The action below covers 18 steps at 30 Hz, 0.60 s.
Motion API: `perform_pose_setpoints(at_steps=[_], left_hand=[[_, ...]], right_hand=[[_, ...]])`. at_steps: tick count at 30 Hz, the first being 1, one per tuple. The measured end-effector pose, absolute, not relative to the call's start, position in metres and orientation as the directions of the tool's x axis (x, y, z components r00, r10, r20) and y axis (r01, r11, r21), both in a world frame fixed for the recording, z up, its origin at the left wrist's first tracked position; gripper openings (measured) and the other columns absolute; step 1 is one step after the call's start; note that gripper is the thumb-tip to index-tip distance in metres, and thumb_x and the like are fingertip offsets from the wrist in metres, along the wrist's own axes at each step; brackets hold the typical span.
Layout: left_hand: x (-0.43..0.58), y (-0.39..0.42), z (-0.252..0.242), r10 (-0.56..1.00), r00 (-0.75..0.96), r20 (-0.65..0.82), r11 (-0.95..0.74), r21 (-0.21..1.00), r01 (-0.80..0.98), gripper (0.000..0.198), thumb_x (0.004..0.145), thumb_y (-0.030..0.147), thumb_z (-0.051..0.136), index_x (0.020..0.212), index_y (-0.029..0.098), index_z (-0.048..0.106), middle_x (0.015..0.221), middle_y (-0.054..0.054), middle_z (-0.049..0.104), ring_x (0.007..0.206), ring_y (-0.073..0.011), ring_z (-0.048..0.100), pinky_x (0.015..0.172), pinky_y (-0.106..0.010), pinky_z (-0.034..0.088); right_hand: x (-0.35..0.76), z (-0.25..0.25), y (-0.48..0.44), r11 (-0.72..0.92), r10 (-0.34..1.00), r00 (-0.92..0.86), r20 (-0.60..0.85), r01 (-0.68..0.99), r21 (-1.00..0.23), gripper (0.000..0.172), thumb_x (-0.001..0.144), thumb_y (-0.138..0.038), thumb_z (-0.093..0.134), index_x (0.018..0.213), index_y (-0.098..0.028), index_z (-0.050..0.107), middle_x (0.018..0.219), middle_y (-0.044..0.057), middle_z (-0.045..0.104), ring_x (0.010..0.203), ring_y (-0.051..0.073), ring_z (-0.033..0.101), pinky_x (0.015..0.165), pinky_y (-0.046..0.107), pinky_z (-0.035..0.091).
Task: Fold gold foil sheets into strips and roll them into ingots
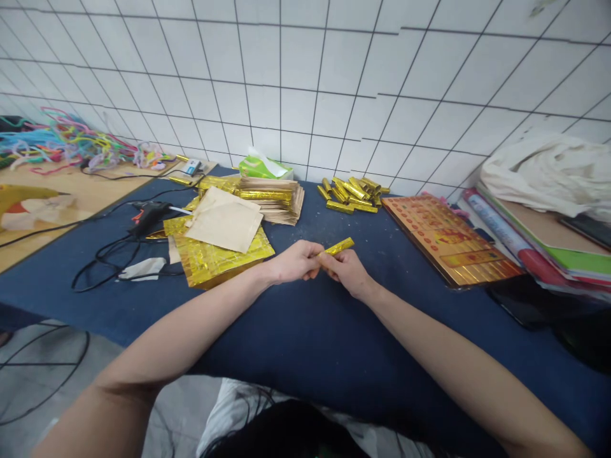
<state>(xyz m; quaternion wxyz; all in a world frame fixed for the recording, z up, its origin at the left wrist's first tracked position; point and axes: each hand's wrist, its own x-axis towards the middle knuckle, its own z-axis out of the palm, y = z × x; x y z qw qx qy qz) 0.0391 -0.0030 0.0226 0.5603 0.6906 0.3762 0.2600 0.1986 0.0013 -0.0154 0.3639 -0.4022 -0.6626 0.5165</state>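
Note:
Between my two hands is a rolled tube of gold foil paper (341, 246), tilted up to the right above the blue table. My left hand (300, 259) closes on its lower left end. My right hand (344, 270) pinches it along the middle, with the far end poking out past the fingers. Left of my hands lie gold foil paper sheets (224, 261), with a tan paper square (224, 219) on top. Behind them stands a stack of tan paper (289, 202). A pile of similar gold rolls (353, 193) rests near the wall.
A black glue gun (151, 216) with its cord lies on the left. Colourful pipe cleaners (71, 143) cover the wooden table's back. A green tissue pack (265, 166) stands by the tiled wall. On the right are a red-gold printed packet (449, 238), books (563, 248) and white cloth (548, 172).

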Motion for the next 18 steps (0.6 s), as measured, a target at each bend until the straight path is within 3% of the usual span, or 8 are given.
perform_pose_setpoints(at_steps=[6,11,18], left_hand=[[0.038,-0.005,0.028,0.756,0.648,-0.093,-0.084,0.968,0.236,0.019,0.077,0.028,0.051,0.07,0.012,0.057,0.045,0.006,0.043,0.038,-0.0043,0.035,0.039,-0.017,0.028],[0.034,-0.002,0.028,0.759,0.642,-0.112,-0.028,0.978,0.205,0.025,0.077,0.034,0.054,0.065,0.012,0.054,0.041,0.006,0.041,0.035,-0.0038,0.032,0.037,-0.018,0.021],[0.016,0.015,0.023,0.745,0.649,-0.154,0.027,0.979,0.202,0.027,0.075,0.037,0.057,0.066,0.011,0.058,0.04,0.005,0.042,0.034,-0.0039,0.032,0.037,-0.017,0.022]], right_hand=[[0.199,-0.019,0.0,0.167,0.917,-0.385,0.102,0.138,-0.976,0.048,0.077,-0.053,0.051,0.047,-0.017,0.046,0.038,-0.007,0.031,0.037,0.005,0.024,0.037,0.023,0.017],[0.203,-0.007,0.003,0.178,0.968,-0.191,0.166,0.05,-0.983,0.051,0.078,-0.047,0.053,0.039,-0.018,0.037,0.037,-0.006,0.031,0.037,0.005,0.025,0.039,0.024,0.018],[0.205,-0.003,0.006,0.153,0.979,-0.136,0.152,-0.007,-0.988,0.046,0.079,-0.043,0.051,0.041,-0.018,0.04,0.037,-0.006,0.032,0.035,0.005,0.026,0.038,0.024,0.018]])
